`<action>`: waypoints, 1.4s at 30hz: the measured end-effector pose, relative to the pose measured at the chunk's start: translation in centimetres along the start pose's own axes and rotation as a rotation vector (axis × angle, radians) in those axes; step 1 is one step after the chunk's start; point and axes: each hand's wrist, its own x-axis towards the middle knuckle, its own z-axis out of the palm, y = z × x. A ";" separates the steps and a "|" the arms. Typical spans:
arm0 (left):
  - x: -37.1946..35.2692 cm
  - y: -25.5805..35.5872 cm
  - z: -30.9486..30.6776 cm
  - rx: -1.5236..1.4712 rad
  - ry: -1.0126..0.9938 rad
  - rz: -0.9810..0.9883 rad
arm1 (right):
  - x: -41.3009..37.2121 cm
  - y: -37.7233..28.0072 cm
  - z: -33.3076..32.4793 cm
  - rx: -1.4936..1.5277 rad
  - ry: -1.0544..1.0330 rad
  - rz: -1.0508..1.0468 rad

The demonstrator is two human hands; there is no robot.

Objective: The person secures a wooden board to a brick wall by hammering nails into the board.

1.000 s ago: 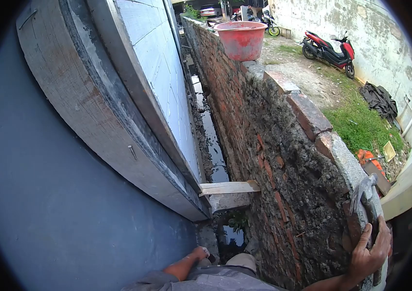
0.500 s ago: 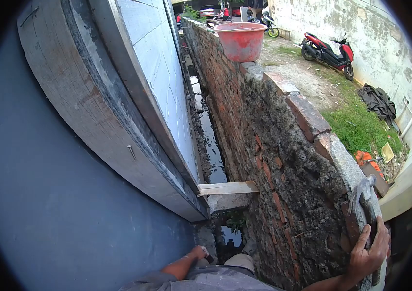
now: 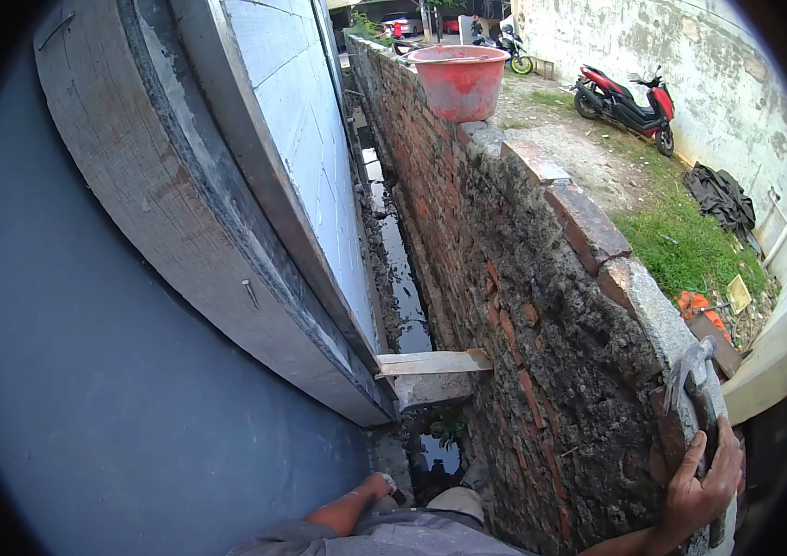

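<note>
My right hand rests on the top of the brick wall at the lower right, its fingers and thumb over the handle of a claw hammer. The hammer lies along the wall top with its metal head pointing away from me; the handle end shows below the hand. Low in the middle, my left hand is closed beside the dark grey panel. A small pale and dark shape shows at its fingers, too small to name.
A rough brick wall runs forward, carrying a red bucket. Left of it lies a narrow wet gutter, crossed by a wooden strip. A curved wooden board with nails edges the panel. Beyond stands a red-black scooter.
The view has shifted very slightly. Both hands and the hammer keep their places. Far off at the top, people and vehicles have changed position.
</note>
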 end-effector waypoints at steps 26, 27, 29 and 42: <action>0.4 0.1 -0.7 0.281 -0.091 0.095 | 0.8 0.7 0.8 -0.082 0.232 -0.151; 0.0 0.6 -1.0 0.430 -0.103 0.136 | 0.7 0.7 0.7 -0.109 0.220 -0.141; 0.2 1.0 -1.0 0.511 -0.102 0.175 | 0.4 0.9 0.8 -0.149 0.198 -0.109; 6.3 -1.5 2.1 1.037 -0.222 0.441 | 0.0 -0.1 0.3 -0.177 0.174 -0.109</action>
